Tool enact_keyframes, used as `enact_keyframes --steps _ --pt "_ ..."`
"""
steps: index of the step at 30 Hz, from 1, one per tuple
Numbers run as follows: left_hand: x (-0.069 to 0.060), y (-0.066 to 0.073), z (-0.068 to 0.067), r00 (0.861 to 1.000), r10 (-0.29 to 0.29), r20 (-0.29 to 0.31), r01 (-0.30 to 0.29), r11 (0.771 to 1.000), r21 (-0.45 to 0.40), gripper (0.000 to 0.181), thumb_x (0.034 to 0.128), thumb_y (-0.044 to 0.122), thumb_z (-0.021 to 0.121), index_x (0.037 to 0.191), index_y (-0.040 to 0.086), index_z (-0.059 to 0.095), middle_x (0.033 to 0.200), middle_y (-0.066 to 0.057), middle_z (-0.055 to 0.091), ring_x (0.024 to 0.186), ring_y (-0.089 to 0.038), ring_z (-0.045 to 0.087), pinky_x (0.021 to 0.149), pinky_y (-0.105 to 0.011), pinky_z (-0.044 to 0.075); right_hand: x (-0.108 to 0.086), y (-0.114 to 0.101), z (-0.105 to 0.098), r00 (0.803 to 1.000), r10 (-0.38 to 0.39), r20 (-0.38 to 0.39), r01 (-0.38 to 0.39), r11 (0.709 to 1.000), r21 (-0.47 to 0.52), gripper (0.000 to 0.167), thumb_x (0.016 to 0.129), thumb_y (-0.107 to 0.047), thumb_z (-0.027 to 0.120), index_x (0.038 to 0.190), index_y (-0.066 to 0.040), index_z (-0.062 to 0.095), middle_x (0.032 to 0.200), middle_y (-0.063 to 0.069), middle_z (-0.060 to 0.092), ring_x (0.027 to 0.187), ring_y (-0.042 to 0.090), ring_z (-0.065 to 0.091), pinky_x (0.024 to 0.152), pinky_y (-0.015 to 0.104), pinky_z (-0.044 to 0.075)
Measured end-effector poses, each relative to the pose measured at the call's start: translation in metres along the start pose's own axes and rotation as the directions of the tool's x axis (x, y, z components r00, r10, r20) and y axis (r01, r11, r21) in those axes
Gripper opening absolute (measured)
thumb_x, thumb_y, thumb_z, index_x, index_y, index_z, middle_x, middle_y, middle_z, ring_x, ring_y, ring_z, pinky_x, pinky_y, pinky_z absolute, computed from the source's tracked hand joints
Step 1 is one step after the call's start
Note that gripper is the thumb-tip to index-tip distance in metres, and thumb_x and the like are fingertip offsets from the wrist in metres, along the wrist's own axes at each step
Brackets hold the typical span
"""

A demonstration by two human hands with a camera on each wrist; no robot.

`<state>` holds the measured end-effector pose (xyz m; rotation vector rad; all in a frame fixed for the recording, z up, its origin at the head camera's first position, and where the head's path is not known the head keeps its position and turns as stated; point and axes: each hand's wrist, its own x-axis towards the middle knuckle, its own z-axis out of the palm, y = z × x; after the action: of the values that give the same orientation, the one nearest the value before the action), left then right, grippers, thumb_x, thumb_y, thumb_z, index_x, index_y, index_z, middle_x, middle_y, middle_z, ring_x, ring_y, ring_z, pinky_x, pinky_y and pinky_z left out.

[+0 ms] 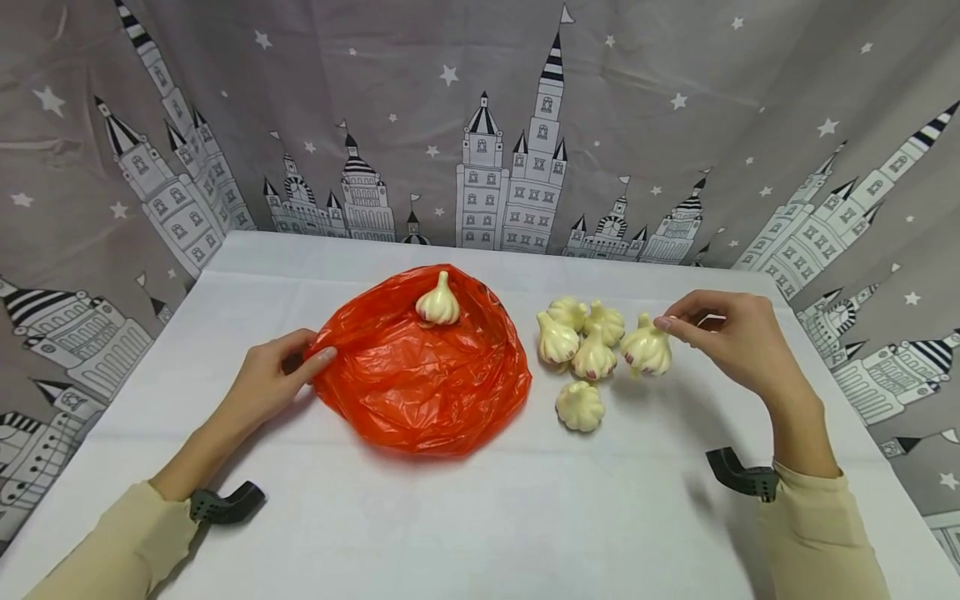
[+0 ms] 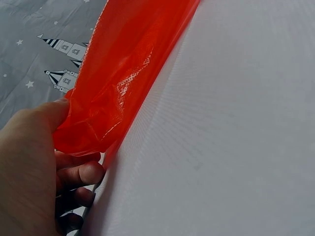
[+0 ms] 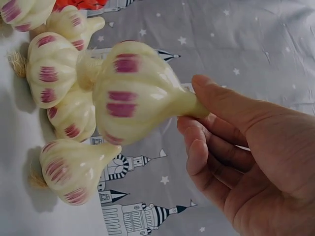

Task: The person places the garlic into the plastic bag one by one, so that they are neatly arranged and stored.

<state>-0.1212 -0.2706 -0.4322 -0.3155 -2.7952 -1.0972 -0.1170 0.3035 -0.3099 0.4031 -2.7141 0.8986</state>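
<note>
My left hand [image 1: 273,375] pinches the left rim of an open red plastic bag [image 1: 420,392]; the left wrist view shows the thumb over the red film [image 2: 118,83]. Inside the bag, near its back edge, one garlic bulb [image 1: 438,302] stands with its stem up. My right hand [image 1: 731,333] pinches a garlic bulb [image 1: 647,348] by its stem between thumb and fingers, and in the right wrist view this bulb [image 3: 135,93] has purple patches. Just left of it several more bulbs [image 1: 594,357] are grouped together.
A single bulb [image 1: 580,407] lies a little in front of the group. White cloth [image 1: 480,525] covers the table, and a grey curtain [image 1: 405,75] printed with castles and stars hangs behind and at the sides.
</note>
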Motion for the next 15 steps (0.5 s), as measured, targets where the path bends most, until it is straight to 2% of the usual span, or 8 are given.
enact_keyframes --steps 9,15 --pt "0.0010 -0.0002 0.0012 1.000 0.009 0.001 -0.009 1.000 -0.014 0.033 0.1041 0.038 0.067 0.122 0.011 0.071 0.089 -0.004 0.070 0.076 -0.017 0.059 0.067 -0.019 0.050 -0.0001 -0.0023 -0.0018 0.997 -0.020 -0.072 0.022 1.000 0.020 0.005 0.090 -0.018 0.086 0.089 -0.016 0.081 0.083 0.000 0.076 0.069 0.001 0.064 0.067 0.009 0.051" --pt "0.0002 0.0001 -0.0001 1.000 0.008 0.007 -0.008 1.000 -0.016 0.033 0.1043 0.038 0.067 0.123 0.011 0.071 0.091 -0.004 0.071 0.077 -0.016 0.060 0.069 -0.019 0.050 0.0010 -0.0011 -0.0005 0.993 -0.031 -0.116 0.037 0.998 0.050 0.005 0.089 -0.017 0.087 0.090 -0.017 0.082 0.084 -0.005 0.076 0.072 -0.001 0.064 0.069 0.008 0.050"
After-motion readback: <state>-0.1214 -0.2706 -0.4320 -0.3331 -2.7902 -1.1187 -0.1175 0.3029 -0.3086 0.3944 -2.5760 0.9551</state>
